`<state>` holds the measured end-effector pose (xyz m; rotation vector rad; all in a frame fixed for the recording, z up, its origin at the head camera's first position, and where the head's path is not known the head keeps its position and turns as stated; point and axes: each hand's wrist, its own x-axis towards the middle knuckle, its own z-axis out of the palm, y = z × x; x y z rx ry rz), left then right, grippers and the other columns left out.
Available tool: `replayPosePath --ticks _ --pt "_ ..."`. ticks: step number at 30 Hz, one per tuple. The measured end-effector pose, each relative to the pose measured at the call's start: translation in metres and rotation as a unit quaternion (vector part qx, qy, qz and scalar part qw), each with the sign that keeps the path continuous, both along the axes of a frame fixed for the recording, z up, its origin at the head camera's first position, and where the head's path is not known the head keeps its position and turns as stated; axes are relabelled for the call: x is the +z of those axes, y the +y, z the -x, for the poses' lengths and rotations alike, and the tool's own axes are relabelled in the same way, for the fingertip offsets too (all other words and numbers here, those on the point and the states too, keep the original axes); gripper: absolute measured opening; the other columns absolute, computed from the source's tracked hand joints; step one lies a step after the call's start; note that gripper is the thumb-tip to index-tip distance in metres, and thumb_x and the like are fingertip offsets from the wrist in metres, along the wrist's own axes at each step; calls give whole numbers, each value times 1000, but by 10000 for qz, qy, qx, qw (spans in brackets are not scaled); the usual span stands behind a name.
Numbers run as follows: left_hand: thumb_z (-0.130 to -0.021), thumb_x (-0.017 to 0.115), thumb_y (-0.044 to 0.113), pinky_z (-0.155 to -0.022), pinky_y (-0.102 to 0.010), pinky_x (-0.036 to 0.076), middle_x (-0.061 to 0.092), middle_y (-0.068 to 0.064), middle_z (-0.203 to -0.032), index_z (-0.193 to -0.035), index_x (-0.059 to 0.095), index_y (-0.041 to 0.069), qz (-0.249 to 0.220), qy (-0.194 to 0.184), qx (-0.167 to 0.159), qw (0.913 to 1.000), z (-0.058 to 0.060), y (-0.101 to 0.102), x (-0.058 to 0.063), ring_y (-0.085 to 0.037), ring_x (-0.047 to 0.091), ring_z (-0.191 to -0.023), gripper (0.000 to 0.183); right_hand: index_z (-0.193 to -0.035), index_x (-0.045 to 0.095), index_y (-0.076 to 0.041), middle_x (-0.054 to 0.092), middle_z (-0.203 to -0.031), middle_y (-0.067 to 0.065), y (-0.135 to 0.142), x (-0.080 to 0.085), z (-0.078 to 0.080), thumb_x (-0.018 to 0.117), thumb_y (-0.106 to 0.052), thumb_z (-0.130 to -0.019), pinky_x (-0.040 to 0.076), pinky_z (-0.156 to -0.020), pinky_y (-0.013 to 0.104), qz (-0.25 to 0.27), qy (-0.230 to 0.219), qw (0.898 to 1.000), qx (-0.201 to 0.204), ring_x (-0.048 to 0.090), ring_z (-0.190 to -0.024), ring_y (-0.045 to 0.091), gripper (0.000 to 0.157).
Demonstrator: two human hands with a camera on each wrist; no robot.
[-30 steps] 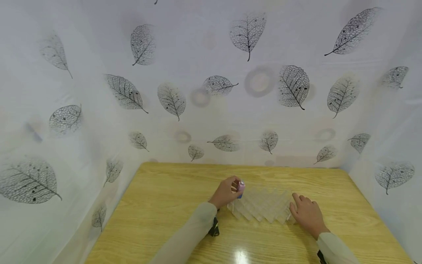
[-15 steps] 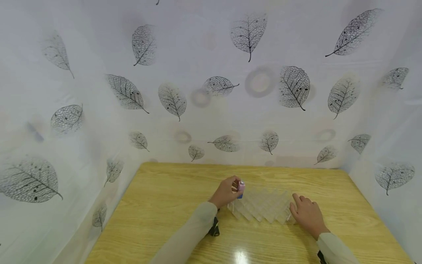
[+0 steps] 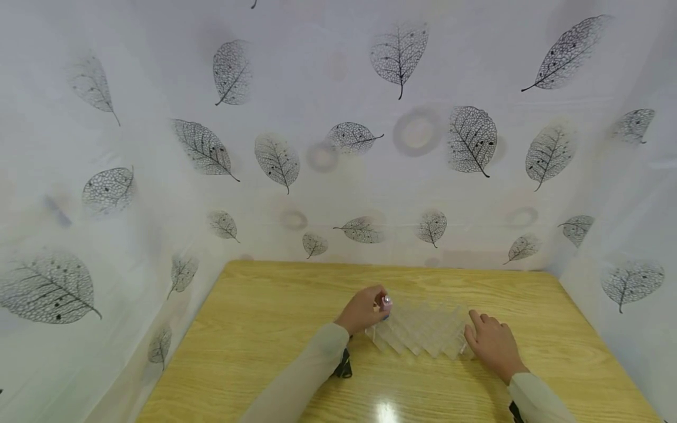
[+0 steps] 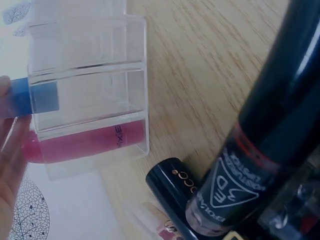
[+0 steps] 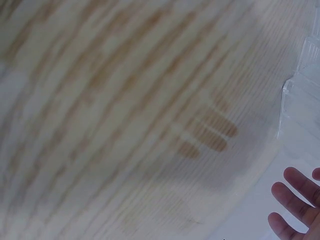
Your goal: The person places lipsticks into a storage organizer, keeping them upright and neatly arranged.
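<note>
A clear plastic organizer [image 3: 423, 335] with slanted rows of compartments stands on the wooden table. Above its left end, my left hand [image 3: 361, 309] pinches a small block-shaped tube [image 3: 386, 304], pink with a shiny top. Its blue end [image 4: 45, 97] shows through the clear wall inside a compartment in the left wrist view. One slot over lies a dark pink lip tube [image 4: 95, 144]. At the organizer's right end, my right hand [image 3: 493, 342] has its fingers extended right at the edge. In the right wrist view those fingers [image 5: 295, 202] are spread and hold nothing.
Near the left wrist camera are a large black lipstick tube [image 4: 285, 100], a smaller black tube [image 4: 167, 181] and a clear-ended one [image 4: 147, 220]. White sheeting [image 3: 338, 70] printed with leaves rises behind and beside the table [image 3: 254, 335].
My left hand has lowered the pink-and-blue tube a little, so less of its blue end shows in the head view. My right hand has stayed in place.
</note>
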<state>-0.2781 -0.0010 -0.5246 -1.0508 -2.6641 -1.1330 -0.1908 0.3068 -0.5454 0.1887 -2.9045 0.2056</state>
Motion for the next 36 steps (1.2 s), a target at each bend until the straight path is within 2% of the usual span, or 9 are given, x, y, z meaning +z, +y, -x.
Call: replayPosePath --ticks 3,9,15,22,30,34,36 --pt "-83 71 18 -68 -15 47 64 6 -87 -94 60 18 297 55 170 9994 -3 -2 1 -1 56 -78 16 -120 54 4 65 -97 21 0 0 0 47 -26 -95 49 -66 54 5 -20 10000 -5 62 -82 36 39" --pt "-84 69 26 -67 -16 47 66 6 -88 -96 62 19 834 428 362 9949 -5 -4 1 -3 59 -79 15 -120 53 4 64 -97 20 0 1 0 47 -26 -95 49 -65 54 14 -22 10000 -7 62 -82 35 39" --pt "-82 71 27 -67 -16 48 68 6 -87 -95 63 18 902 600 583 9924 -5 -3 0 -3 59 -76 18 -119 54 4 64 -96 20 -1 1 0 47 -26 -95 49 -64 53 5 -34 10000 -6 62 -81 35 39" --pt "-79 74 32 -59 -12 43 68 8 -82 -90 61 17 1168 624 835 9877 -7 2 3 0 55 -67 22 -120 53 4 64 -95 20 -1 1 0 48 -26 -95 48 -63 52 -22 -34 10000 -23 62 -80 35 39" --pt "-78 74 36 -54 -14 38 62 9 -74 -81 60 18 1568 1041 1065 9763 -6 5 -4 0 48 -60 23 -120 53 4 65 -97 21 0 -2 1 47 -26 -95 49 -67 55 30 -35 10000 -17 62 -84 37 39" --pt "-77 74 38 -56 -17 39 57 8 -73 -78 59 19 1768 1185 1202 9697 -10 5 -1 -4 47 -63 24 -120 53 4 65 -98 22 -1 -2 1 47 -25 -95 49 -67 55 29 -40 10000 -43 62 -84 37 39" --pt "-78 72 39 -59 -19 40 55 8 -73 -78 59 20 1854 1136 1256 9679 -11 6 1 -5 48 -65 23 -120 53 4 65 -97 21 -1 -1 1 47 -25 -95 49 -67 55 37 -58 10000 -41 62 -83 37 39"
